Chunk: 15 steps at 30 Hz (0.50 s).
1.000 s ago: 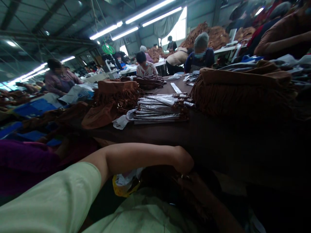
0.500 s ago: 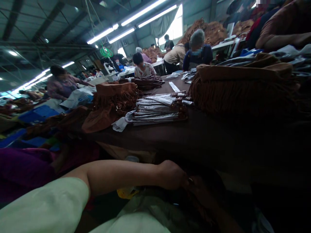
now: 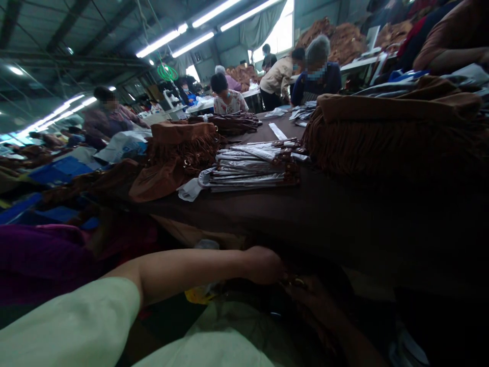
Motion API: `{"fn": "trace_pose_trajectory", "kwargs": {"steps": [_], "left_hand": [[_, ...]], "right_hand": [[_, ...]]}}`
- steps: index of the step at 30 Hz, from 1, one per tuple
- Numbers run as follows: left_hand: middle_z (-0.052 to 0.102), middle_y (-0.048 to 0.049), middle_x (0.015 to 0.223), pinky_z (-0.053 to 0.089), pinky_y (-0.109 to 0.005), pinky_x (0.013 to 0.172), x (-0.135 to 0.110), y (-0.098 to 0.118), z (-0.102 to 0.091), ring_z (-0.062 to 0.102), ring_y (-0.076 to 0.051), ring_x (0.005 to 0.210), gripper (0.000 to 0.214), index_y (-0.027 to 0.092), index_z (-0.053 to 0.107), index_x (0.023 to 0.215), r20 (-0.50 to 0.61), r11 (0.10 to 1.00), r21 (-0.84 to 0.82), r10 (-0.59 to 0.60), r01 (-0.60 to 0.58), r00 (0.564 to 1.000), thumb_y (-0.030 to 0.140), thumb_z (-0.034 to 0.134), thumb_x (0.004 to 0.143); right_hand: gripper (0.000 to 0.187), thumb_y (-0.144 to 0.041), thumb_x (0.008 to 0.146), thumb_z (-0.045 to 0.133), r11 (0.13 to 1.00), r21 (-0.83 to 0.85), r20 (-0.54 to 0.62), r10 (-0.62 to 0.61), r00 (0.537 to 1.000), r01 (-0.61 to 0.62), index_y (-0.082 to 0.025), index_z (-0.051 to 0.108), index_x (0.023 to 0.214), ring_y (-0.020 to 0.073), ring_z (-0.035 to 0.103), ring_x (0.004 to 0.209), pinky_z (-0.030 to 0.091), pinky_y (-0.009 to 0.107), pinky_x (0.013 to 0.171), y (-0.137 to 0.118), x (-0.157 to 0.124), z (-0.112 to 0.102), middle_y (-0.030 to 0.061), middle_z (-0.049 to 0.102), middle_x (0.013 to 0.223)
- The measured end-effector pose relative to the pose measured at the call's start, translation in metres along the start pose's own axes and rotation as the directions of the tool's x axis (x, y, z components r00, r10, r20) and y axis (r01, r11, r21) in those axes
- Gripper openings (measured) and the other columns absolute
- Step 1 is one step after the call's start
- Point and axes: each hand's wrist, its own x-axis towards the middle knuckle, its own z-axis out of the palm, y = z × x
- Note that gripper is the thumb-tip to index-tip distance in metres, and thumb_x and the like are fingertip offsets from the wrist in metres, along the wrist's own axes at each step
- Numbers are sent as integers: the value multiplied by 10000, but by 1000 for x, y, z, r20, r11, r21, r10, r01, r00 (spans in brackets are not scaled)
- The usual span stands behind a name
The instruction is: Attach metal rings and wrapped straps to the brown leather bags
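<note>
Low in front of my lap, below the table edge, my left hand point(image 3: 263, 265) is closed, its fingers meeting my right hand point(image 3: 315, 300). Between them a small gold-coloured metal ring point(image 3: 298, 281) catches the light. Reddish-brown fringe point(image 3: 319, 326) hangs under my right hand and looks like part of a brown fringed bag, mostly lost in shadow. Both hands appear to grip this bag near the ring; the exact finger positions are too dark to make out.
On the dark table point(image 3: 244, 211) lie wrapped straps point(image 3: 250, 171), a brown fringed bag point(image 3: 173, 153) at left and a larger fringed stack point(image 3: 393, 132) at right. A person in purple point(image 3: 42, 265) is close on my left. Several people work beyond the table.
Both hands have shifted slightly left and up, staying together at the metal ring. The ring shows more clearly. The view has tilted a little.
</note>
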Motion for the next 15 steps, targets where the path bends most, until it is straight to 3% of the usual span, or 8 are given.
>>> {"fn": "trace_pose_trajectory", "kwargs": {"steps": [3,6,8,11,15], "left_hand": [[712,-126,819,499,-314,584,-11,35,-1,670,-265,769,141,139,708,754,26,985,157,-81,76,996,112,571,772],[709,-100,781,478,-296,526,-15,48,3,668,-249,714,143,158,710,767,63,974,218,-79,64,995,146,568,779],[707,-91,815,464,-272,540,-14,36,9,661,-223,724,167,158,701,821,7,985,172,-33,31,999,148,534,819],[699,-57,891,458,-225,625,-8,0,20,637,-159,773,186,160,669,948,-44,994,-57,85,-88,995,200,495,898],[658,-10,1033,432,-176,731,1,-32,32,585,-103,876,263,162,601,1099,-66,895,-365,250,-257,966,293,414,968]], "right_hand": [[396,-523,771,600,1000,23,32,-8,999,7,-165,594,603,125,470,541,346,215,502,4,5,3,-20,508,543],[406,-524,751,617,1000,28,60,-15,998,13,-160,599,572,128,486,555,361,217,525,5,4,2,-22,529,552],[385,-511,762,614,1000,23,51,-4,999,3,-163,615,599,126,494,558,360,214,524,5,0,-2,-23,548,567],[329,-478,786,608,1000,-13,61,7,998,-6,-168,634,680,123,503,554,357,207,511,4,-7,-9,-18,574,595],[317,-450,787,614,998,-62,95,-8,995,14,-160,624,662,127,520,564,371,209,517,1,-10,-12,-1,581,601]]}}
